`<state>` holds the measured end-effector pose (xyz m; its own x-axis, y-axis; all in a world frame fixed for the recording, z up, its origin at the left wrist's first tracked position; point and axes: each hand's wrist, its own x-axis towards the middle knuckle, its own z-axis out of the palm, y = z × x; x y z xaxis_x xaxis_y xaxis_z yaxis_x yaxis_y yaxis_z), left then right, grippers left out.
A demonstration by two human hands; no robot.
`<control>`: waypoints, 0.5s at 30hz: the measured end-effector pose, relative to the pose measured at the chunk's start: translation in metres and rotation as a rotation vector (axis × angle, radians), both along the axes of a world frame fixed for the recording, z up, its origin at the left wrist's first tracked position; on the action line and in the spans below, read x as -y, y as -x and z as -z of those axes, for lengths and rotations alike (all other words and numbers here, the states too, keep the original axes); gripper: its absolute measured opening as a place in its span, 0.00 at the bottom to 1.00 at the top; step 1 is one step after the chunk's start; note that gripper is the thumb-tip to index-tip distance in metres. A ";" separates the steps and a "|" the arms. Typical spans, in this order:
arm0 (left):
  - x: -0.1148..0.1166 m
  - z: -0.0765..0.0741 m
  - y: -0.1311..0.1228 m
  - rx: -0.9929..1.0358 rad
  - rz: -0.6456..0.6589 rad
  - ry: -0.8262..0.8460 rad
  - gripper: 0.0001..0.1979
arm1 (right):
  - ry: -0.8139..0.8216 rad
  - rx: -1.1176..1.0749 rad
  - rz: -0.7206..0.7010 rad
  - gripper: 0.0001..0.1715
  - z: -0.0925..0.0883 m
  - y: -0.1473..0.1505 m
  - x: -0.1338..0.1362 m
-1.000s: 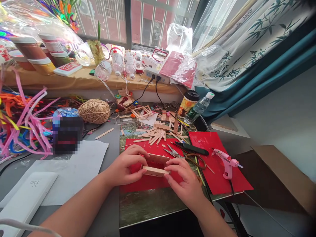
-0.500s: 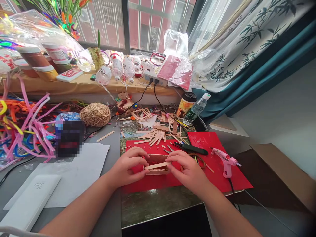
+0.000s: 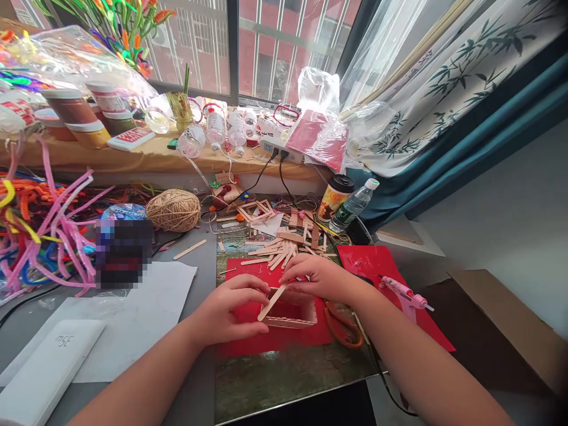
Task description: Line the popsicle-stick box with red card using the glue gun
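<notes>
Cluttered desk under a window. Entry one: red sheet on a green mat, with a bare strip of mat open toward the near edge. Entry two: craft-stick box at the sheet's middle. I log the left hand curled, gripping the box's left end. The right hand, wrist bent inward, pinches a craft stick slanting over the box. Scissors and a pink glue gun crowd the right side.

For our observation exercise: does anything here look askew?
Yes: the craft stick in the right hand slants diagonally across the open wooden box, out of line with its walls; the left hand holds the box.
</notes>
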<state>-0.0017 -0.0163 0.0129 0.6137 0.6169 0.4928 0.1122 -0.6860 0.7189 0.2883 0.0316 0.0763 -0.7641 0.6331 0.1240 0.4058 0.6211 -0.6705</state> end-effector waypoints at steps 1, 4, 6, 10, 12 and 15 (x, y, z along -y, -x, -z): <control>0.000 0.000 0.000 0.000 0.007 -0.006 0.20 | 0.007 0.006 -0.003 0.11 0.001 0.000 -0.002; -0.001 0.001 0.001 -0.004 0.018 -0.018 0.20 | 0.019 0.021 -0.022 0.12 0.003 -0.003 -0.001; -0.001 0.002 0.002 -0.006 0.023 -0.016 0.21 | 0.025 0.030 -0.016 0.13 0.003 -0.006 0.002; -0.002 0.001 0.002 -0.016 0.031 -0.020 0.17 | 0.029 0.046 0.039 0.12 0.003 -0.013 0.010; -0.002 0.000 0.002 -0.019 0.025 -0.036 0.15 | 0.038 0.043 0.057 0.12 0.004 -0.013 0.014; -0.002 0.001 0.001 -0.025 0.015 -0.050 0.14 | 0.049 0.038 0.090 0.12 0.004 -0.012 0.019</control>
